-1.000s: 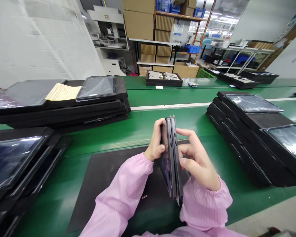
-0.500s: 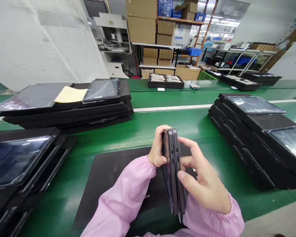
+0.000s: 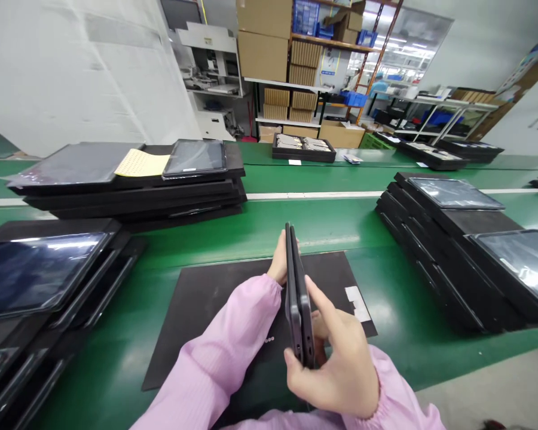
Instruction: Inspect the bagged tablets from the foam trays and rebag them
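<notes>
Two tablets (image 3: 293, 286) are held on edge above the black mat (image 3: 197, 298), toward the tabletop's (image 3: 399, 340) near edge; the right hand (image 3: 336, 364) pinches their near end, the left hand (image 3: 279, 261) clasps the far, presumably keeping them paired.

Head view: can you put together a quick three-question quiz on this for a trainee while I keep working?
1. Multiple choice. How are the two slim dark devices held?
A) flat on the mat
B) on edge, side by side
C) one in each hand, well apart

2. True or false: the yellow sheet lies on top of a black stack.

3. Fill in: of the two hands, the ____ one is nearer the camera.

Key: 1. B. 2. True. 3. Right; the right hand is at the devices' near end, the left hand toward their far end.
</notes>
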Tool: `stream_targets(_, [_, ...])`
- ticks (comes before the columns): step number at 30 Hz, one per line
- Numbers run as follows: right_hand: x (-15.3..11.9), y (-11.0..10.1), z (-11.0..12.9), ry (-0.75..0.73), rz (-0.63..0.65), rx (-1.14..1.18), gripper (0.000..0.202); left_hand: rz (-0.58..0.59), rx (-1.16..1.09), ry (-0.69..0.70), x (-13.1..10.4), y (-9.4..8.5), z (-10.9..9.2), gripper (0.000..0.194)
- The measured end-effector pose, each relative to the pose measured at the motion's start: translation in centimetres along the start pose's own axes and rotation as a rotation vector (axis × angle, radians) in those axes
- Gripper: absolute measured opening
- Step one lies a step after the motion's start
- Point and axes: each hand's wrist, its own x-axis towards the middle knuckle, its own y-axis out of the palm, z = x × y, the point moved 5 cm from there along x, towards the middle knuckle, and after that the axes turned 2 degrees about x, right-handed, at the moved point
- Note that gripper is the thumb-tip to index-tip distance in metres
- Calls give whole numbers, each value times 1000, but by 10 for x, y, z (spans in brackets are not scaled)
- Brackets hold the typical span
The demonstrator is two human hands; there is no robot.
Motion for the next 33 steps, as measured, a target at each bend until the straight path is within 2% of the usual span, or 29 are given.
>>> stream_targets(2, [-10, 9, -14, 35, -7, 34, 88, -66, -23, -4, 16, -10, -17, 64])
stream_targets(4, [-15, 19, -31, 85, 42, 19, 87, -109, -32, 12, 31, -20, -35, 56])
stream_targets(8, [-16, 35, -60, 201, 276, -8, 78, -146, 3, 112, 47, -31, -56, 34])
stream_targets(10, [-13, 33, -66, 264, 380, 67, 75, -139, 13, 112, 49, -32, -55, 29])
stream_targets(12, [-7, 26, -68, 281, 440, 192, 82, -143, 22, 110, 48, -33, -53, 26])
stream_targets(14, [3, 19, -67, 271, 482, 340, 89, -163, 46, 141, 46, -36, -54, 26])
stream_targets(16, [17, 16, -68, 295, 487, 420, 86, -175, 85, 199, 44, -37, -60, 26])
stream_targets(20, [47, 24, -76, 430, 515, 394, 76, -145, 155, 283, 38, -37, -73, 27])
stream_targets(23, [61, 33, -75, 450, 587, 428, 73, -144, 178, 295, 35, -36, -77, 26])
stream_targets(28, [67, 31, -76, 431, 613, 486, 66, -193, 184, 251, 35, -37, -74, 26])
stream_targets(33, [64, 31, -82, 437, 639, 543, 61, -183, 153, 207, 37, -36, -71, 29])
